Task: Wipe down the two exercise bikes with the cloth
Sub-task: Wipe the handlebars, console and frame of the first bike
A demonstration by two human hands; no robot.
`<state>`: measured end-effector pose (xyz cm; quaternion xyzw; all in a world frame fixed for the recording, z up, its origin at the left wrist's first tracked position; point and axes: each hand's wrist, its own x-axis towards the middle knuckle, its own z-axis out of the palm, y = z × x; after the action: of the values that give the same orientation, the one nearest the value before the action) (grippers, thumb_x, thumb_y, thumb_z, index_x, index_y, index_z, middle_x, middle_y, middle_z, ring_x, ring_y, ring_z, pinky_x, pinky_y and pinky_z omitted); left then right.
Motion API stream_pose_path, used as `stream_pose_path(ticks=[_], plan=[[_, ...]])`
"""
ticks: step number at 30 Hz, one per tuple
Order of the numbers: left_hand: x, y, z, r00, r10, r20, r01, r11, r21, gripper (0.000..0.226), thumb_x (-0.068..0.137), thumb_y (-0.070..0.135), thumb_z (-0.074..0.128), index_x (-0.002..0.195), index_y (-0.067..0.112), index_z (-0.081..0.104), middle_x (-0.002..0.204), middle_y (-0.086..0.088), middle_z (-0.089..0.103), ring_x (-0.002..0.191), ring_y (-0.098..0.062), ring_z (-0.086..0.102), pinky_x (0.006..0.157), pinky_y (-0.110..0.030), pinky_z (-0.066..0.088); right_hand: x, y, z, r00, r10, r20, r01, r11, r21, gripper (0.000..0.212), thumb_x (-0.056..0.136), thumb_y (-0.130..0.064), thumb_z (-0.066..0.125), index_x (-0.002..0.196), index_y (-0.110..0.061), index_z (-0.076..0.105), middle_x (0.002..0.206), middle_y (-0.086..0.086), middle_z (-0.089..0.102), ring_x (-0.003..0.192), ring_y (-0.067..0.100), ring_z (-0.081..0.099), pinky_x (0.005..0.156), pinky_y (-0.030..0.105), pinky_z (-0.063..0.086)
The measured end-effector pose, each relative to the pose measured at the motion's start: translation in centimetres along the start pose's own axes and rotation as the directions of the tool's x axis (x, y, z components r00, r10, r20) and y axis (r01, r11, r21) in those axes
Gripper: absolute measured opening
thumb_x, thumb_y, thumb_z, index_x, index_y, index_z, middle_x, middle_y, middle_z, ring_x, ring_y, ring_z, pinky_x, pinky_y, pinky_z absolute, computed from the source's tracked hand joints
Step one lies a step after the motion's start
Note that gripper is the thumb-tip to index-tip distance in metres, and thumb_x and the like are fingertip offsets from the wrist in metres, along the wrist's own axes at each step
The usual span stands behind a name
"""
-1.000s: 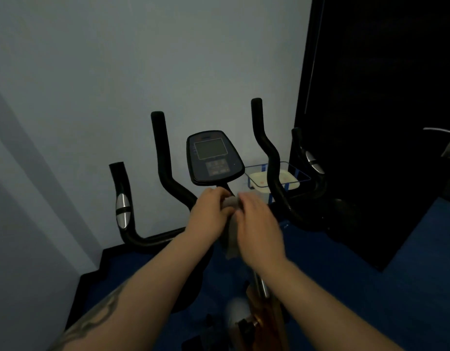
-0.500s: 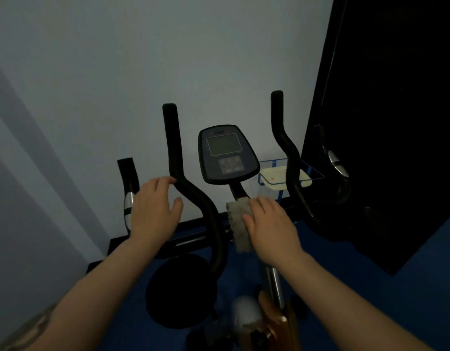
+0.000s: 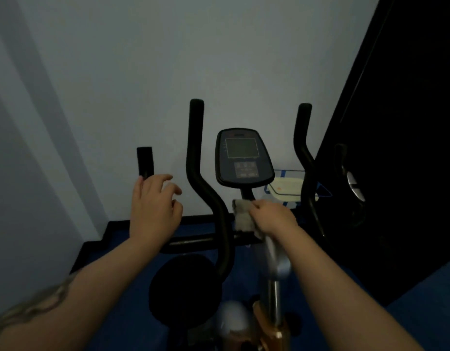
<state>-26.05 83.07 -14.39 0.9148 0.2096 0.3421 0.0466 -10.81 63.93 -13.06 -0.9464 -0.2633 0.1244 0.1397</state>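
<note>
Two forearms are being held out over the near parts of the exercise bike (image 3: 274, 279), and nearest of all, the dark round part (image 3: 186, 290) and the silver post (image 3: 275, 272) are being passed over for now. A little further out, the cloth (image 3: 243, 216) is being pressed against the stem just under the console (image 3: 244, 155) by the right hand (image 3: 274, 219), whose fingers are curled down over the folded grey pad, so that the cloth is being gripped rather than merely touched. The wrist is being kept low and roughly in line with the forearm.

The left hand (image 3: 153, 209) is being held in the air between the short outer handlebar (image 3: 145, 162) and the tall inner handlebar (image 3: 196, 158); its fingers are spread and loosely bent, and nothing is being held by them. Whether the outer handlebar is being brushed cannot be told.

For the wipe to be done well, the cloth should probably be wrapped around the stem and drawn along it under steady pressure, with the pad being refolded as it soils. The frame could usefully be steadied by the free hand on a handlebar. The console is likely better wiped lightly, since its buttons may be pressed by accident.

Furthest off, a pale tray (image 3: 286, 188) is lying near the wall (image 3: 143, 59), beyond the right handlebar (image 3: 303, 153).
</note>
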Motion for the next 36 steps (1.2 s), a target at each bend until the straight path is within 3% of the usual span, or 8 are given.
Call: stream_pose_path(ticks=[4, 8, 11, 16, 21, 24, 27, 36], plan=[[1.5, -0.6, -0.9, 0.988, -0.153, -0.020, 0.153, 0.988, 0.008, 0.036, 0.078, 0.008, 0.066, 0.114, 0.005, 0.061, 0.137, -0.017, 0.046, 0.127, -0.036, 0.039, 0.109, -0.051, 0.026, -1.4, -0.3, 1.5, 0.967, -0.058, -0.247, 0.043, 0.997, -0.066, 0.033, 0.098, -0.026, 0.041, 0.123, -0.019, 0.060, 0.119, 0.003, 0.062, 0.105, 0.019, 0.056, 0.076, 0.028, 0.043], [3.9, -1.3, -0.9, 0.973, -0.227, -0.044, 0.226, 0.974, -0.010, 0.046, 0.083, 0.012, 0.063, 0.125, 0.002, 0.050, 0.136, -0.019, 0.039, 0.125, -0.037, 0.034, 0.099, -0.049, 0.034, -8.0, 2.5, 5.8, 0.771, -0.156, -0.618, 0.263, 0.961, 0.086, 0.043, 0.100, -0.026, 0.047, 0.142, -0.020, 0.045, 0.148, -0.003, 0.041, 0.139, 0.015, 0.033, 0.110, 0.026, 0.027], [4.1, -1.2, 0.1, 0.965, -0.250, -0.074, 0.242, 0.964, -0.107, 0.054, 0.086, 0.008, 0.059, 0.135, 0.002, 0.037, 0.147, -0.021, 0.024, 0.129, -0.038, 0.026, 0.099, -0.050, 0.036, -10.1, 2.9, 7.3, 0.810, -0.075, -0.582, 0.209, 0.964, 0.167, 0.056, 0.099, -0.039, 0.031, 0.152, -0.029, 0.016, 0.160, -0.009, 0.010, 0.148, 0.009, 0.008, 0.115, 0.026, 0.017], [4.3, -2.2, 0.9, 0.885, -0.465, 0.018, 0.447, 0.840, -0.308, 0.066, 0.099, 0.016, 0.042, 0.153, 0.012, 0.004, 0.157, -0.010, 0.015, 0.134, -0.030, 0.033, 0.109, -0.043, 0.030, -5.8, 1.7, 3.8, 0.876, -0.099, -0.472, 0.148, 0.987, 0.067, 0.044, 0.103, -0.035, 0.034, 0.144, -0.022, 0.041, 0.152, -0.001, 0.036, 0.141, 0.013, 0.026, 0.116, 0.027, 0.014], [4.7, -2.4, 1.1, 0.819, -0.561, 0.120, 0.573, 0.792, -0.210, 0.051, 0.102, 0.033, 0.036, 0.142, 0.004, 0.026, 0.133, -0.019, 0.048, 0.106, -0.040, 0.054, 0.088, -0.050, 0.045, -4.3, 1.9, 3.2, 0.866, -0.179, -0.466, 0.215, 0.976, 0.024, 0.034, 0.101, -0.031, 0.042, 0.128, -0.021, 0.061, 0.127, -0.001, 0.060, 0.121, 0.016, 0.047, 0.089, 0.015, 0.024], [5.0, -2.3, 1.4, 0.805, -0.580, 0.124, 0.592, 0.799, -0.102, 0.054, 0.103, 0.035, 0.035, 0.142, -0.001, 0.024, 0.136, -0.020, 0.046, 0.107, -0.040, 0.055, 0.086, -0.050, 0.046, -0.7, 0.6, 0.8, 0.980, -0.105, -0.171, 0.110, 0.994, 0.020, 0.032, 0.101, -0.030, 0.039, 0.119, -0.022, 0.064, 0.111, 0.005, 0.065, 0.104, 0.024, 0.059, 0.069, 0.026, 0.036], [5.0, -2.4, 1.2, 0.809, -0.575, 0.127, 0.587, 0.802, -0.110, 0.053, 0.102, 0.034, 0.035, 0.141, 0.000, 0.025, 0.134, -0.019, 0.047, 0.104, -0.039, 0.056, 0.081, -0.047, 0.046, 1.4, -1.3, -0.3, 0.997, -0.067, 0.034, 0.072, 0.983, -0.167, 0.037, 0.100, -0.028, 0.041, 0.133, -0.020, 0.055, 0.126, 0.010, 0.059, 0.111, 0.027, 0.056, 0.076, 0.030, 0.041], [4.9, -2.4, 1.6, 0.821, -0.558, 0.117, 0.568, 0.820, -0.076, 0.053, 0.102, 0.030, 0.036, 0.145, 0.003, 0.021, 0.127, -0.016, 0.050, 0.094, -0.034, 0.059, 0.069, -0.040, 0.045, 2.4, -0.9, 0.3, 0.995, -0.097, -0.025, 0.089, 0.969, -0.231, 0.029, 0.099, -0.036, 0.044, 0.116, -0.024, 0.063, 0.116, 0.004, 0.064, 0.102, 0.023, 0.059, 0.068, 0.029, 0.039]])
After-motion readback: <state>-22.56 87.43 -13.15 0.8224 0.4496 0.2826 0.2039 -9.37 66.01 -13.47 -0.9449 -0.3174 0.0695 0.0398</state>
